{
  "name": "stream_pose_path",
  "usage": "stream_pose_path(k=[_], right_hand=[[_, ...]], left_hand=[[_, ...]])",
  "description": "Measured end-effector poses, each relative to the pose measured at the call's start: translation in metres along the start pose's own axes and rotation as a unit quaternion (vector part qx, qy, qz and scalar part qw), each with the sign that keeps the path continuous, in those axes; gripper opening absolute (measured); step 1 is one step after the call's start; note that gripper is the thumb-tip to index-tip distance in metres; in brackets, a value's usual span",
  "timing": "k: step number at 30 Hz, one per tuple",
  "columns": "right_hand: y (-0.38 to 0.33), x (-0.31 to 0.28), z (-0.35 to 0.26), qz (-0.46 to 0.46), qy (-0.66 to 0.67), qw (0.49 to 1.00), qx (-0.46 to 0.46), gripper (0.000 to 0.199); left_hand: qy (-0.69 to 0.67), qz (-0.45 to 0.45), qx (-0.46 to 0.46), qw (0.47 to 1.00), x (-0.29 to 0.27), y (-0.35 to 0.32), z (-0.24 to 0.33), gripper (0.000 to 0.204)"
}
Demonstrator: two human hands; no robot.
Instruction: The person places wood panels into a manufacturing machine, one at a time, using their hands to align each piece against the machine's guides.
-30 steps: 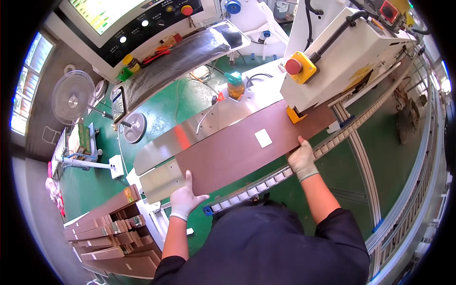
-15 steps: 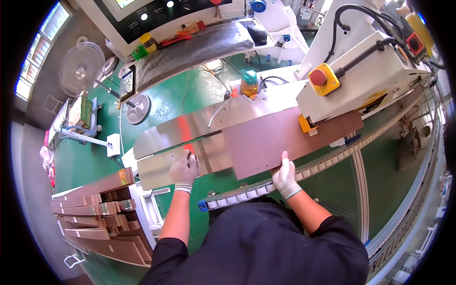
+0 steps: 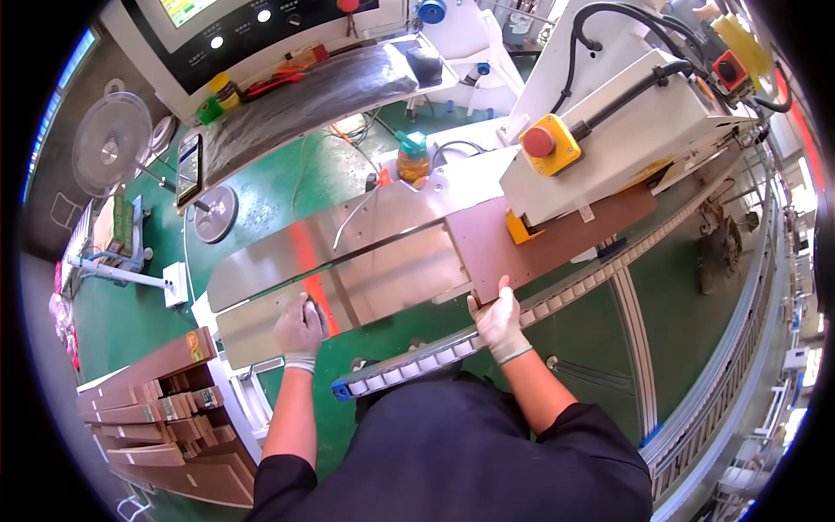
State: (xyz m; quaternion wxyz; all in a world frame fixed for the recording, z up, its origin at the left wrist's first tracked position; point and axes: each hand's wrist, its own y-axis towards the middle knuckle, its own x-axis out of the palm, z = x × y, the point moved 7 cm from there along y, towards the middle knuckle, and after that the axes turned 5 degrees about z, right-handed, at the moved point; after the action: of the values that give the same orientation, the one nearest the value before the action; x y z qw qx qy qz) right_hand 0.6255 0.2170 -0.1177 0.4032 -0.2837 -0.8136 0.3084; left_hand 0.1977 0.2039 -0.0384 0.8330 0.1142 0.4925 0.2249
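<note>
A flat brown board (image 3: 487,248) lies on the metal feed table (image 3: 400,269), its far right part under the white machine head (image 3: 609,139). My right hand (image 3: 498,322), in a pale work glove, grips the board at its near left corner, with the thumb at the edge and the other fingers partly hidden. Over the near edge of the metal table, left of a red light stripe (image 3: 318,300), my gloved left hand (image 3: 298,331) is closed. Whatever it may hold is hidden.
Along the near side runs a roller rail (image 3: 435,358). A red stop button (image 3: 537,142) sits on the machine head. Stacked brown boards (image 3: 165,418) stand at lower left. Beyond the table are a jar with a teal top (image 3: 412,157), a fan (image 3: 109,148) and a control panel (image 3: 235,43).
The brown board has slid right, farther under the machine head, baring more of the metal table. My right hand has moved along with it to its near left corner. My left hand stays closed.
</note>
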Motion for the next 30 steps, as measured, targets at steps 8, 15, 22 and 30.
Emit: stream_pose_path(k=[8,15,22,30], right_hand=[[0.047,-0.036,-0.074,0.142,-0.093,0.966,-0.194,0.036],[0.078,-0.048,-0.120,-0.006,-0.051,0.962,-0.269,0.032],[-0.032,0.031,-0.036,-0.128,-0.341,0.875,-0.319,0.020],[-0.123,0.050,0.060,-0.237,-0.727,0.458,-0.453,0.028]], left_hand=[[0.016,-0.003,0.015,1.000,0.004,-0.001,0.005,0.028],[0.063,-0.049,-0.048,0.996,0.018,-0.003,-0.008,0.033],[0.019,0.002,-0.018,1.000,0.008,-0.025,-0.027,0.027],[-0.020,-0.133,0.056,0.989,-0.067,-0.156,-0.042,0.049]])
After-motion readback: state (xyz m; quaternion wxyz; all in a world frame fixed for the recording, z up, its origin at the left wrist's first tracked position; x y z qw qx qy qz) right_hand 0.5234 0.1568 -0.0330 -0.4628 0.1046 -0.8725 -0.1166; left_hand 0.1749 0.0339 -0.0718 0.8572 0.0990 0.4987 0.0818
